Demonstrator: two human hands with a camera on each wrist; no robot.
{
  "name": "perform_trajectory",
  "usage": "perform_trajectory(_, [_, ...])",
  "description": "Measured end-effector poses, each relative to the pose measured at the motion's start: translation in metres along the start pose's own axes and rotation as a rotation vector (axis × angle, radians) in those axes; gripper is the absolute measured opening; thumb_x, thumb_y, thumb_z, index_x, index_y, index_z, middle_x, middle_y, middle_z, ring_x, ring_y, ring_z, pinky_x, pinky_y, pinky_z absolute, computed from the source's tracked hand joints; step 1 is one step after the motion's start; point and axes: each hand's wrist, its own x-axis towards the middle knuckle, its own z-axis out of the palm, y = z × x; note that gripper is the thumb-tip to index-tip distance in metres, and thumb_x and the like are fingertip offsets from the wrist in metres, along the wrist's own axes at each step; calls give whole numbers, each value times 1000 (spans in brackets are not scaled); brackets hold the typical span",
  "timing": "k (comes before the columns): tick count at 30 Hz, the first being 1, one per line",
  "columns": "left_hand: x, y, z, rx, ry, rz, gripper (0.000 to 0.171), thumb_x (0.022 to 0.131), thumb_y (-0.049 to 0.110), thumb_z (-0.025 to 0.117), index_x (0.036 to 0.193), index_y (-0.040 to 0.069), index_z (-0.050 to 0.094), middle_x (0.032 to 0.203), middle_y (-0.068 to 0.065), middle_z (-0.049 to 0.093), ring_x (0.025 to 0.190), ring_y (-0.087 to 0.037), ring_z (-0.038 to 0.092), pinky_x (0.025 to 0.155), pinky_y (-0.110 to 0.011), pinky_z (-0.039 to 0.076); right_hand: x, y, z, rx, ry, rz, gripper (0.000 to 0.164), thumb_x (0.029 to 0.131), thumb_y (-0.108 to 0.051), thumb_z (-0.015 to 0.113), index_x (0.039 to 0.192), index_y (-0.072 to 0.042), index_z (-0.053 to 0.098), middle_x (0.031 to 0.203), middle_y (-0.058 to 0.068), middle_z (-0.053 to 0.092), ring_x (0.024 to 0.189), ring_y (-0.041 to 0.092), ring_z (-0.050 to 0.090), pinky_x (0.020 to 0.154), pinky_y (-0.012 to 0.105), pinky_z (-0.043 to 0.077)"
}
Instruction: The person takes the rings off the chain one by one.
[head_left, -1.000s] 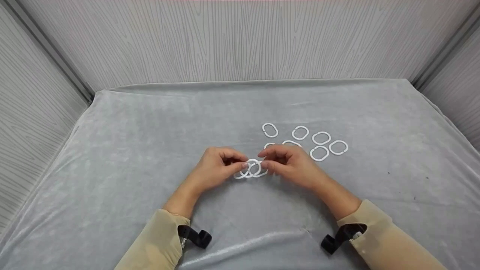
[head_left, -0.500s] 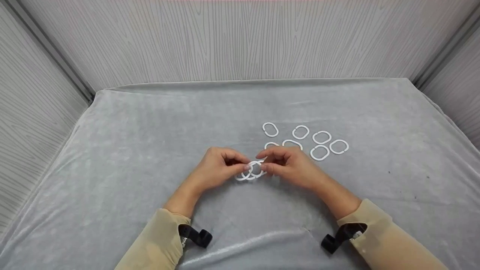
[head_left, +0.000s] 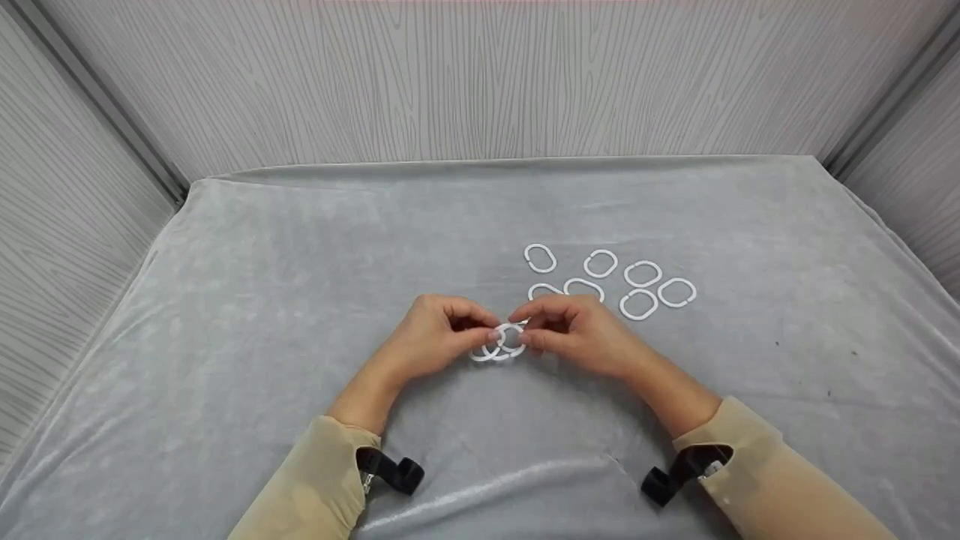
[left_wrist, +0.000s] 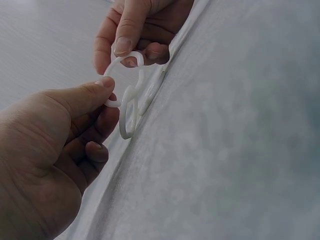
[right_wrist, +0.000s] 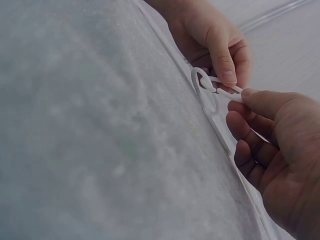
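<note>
Between both hands is a white oval plastic ring (head_left: 512, 325) with a small gap in its side. My left hand (head_left: 435, 337) pinches its left side between thumb and forefinger. On its opposite side, my right hand (head_left: 589, 334) pinches the same ring; the thumb and fingertips hide part of it. A second white ring (left_wrist: 123, 125) is hooked through the held one and hangs below it in the left wrist view. Another white piece lies close behind them at the cloth, partly hidden. In the right wrist view the looped rings (right_wrist: 195, 80) overlap, so their exact linkage cannot be made out.
Several loose white rings, such as one at the back (head_left: 552, 264) and one at the far right (head_left: 694, 294), lie beyond my right hand. Grey cloth (head_left: 337, 247) covers the table. Wood-patterned panels (head_left: 480, 82) stand behind and at both sides.
My right fingertips have shifted slightly left, closer to my left hand. The held ring has tilted and dropped a little. The loose rings keep their places.
</note>
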Motion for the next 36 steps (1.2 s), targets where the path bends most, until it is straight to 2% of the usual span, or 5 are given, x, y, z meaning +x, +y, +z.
perform_trajectory(4, [1, -1, -1, 2, 20, -4, 12, 93, 9, 82, 104, 5, 84, 95, 0, 79, 83, -10, 66, 72, -22, 51, 1, 2, 0, 16, 31, -17, 24, 96, -2, 76, 120, 2, 75, 90, 15, 76, 75, 13, 67, 67, 22, 53])
perform_trajectory(10, [1, -3, -1, 3, 124, 9, 20, 92, 13, 84, 107, 1, 81, 95, 0, 79, 83, -13, 66, 72, -24, 49, 2, 5, 1, 48, 93, -20, 26, 95, 1, 75, 121, 6, 73, 91, 17, 76, 75, 11, 67, 68, 21, 54])
perform_trajectory(20, [1, -3, -2, 17, 215, 43, 11, 89, 18, 88, 92, 10, 81, 85, 2, 76, 77, -15, 62, 68, -25, 43, 2, 6, -1, 7, 210, 1, 28, 96, -1, 76, 123, 5, 72, 87, 14, 73, 71, 12, 65, 66, 22, 53])
perform_trajectory(25, [2, -6, -3, 38, 211, 13, 15, 91, 16, 85, 99, 4, 80, 90, 2, 77, 86, -15, 67, 78, -31, 49, 3, 6, -1, 15, 223, 3, 30, 97, -1, 75, 125, 7, 70, 86, 13, 72, 72, 12, 65, 67, 22, 53])
perform_trajectory(36, [2, -10, -3, 65, 114, -32, 23, 93, 9, 80, 114, 0, 78, 104, -10, 78, 96, -21, 70, 90, -39, 54, 3, 7, -1, 41, 216, -2, 30, 96, 1, 75, 125, 8, 69, 88, 15, 73, 73, 12, 66, 68, 23, 55])
